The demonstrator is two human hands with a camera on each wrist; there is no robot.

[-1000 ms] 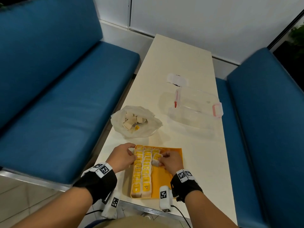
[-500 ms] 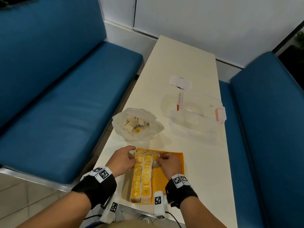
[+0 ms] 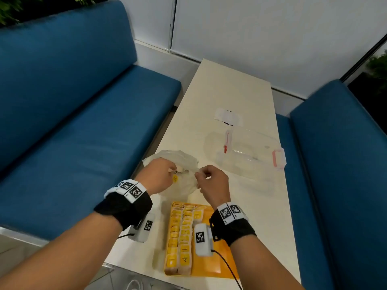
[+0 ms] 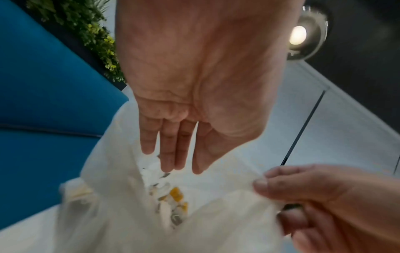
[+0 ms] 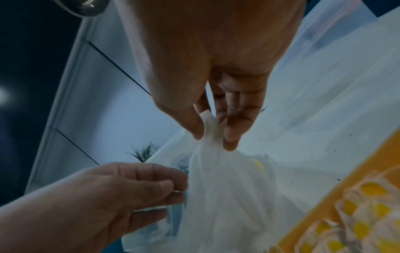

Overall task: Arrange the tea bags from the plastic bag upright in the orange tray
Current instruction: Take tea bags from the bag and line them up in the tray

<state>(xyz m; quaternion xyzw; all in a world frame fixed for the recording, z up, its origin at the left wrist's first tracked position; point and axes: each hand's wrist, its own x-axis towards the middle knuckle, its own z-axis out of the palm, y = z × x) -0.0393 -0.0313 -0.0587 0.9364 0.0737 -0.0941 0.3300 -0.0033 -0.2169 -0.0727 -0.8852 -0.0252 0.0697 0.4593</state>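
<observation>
The white plastic bag (image 3: 182, 160) sits on the table just beyond the orange tray (image 3: 217, 266). My right hand (image 3: 201, 174) pinches a bunched piece of the bag's rim (image 5: 213, 137) between thumb and fingers and lifts it. My left hand (image 4: 184, 169) reaches into the bag's mouth with straight fingers and nothing between them. Loose tea bags (image 4: 173, 196) with yellow tags lie in the bottom of the bag. In the tray, two long rows of tea bags (image 3: 180, 237) stand upright along its left side, and a third short row starts at the far end.
A clear plastic box (image 3: 251, 151) with red latches lies on the table to the right of the bag, with a white paper slip (image 3: 228, 117) behind it. Blue benches (image 3: 83, 143) (image 3: 345, 164) flank the narrow table. The tray sits near the table's front edge.
Both hands left the tea bags in the tray and moved forward to the plastic bag. The right hand took hold of the bag's rim and the left went into its mouth.
</observation>
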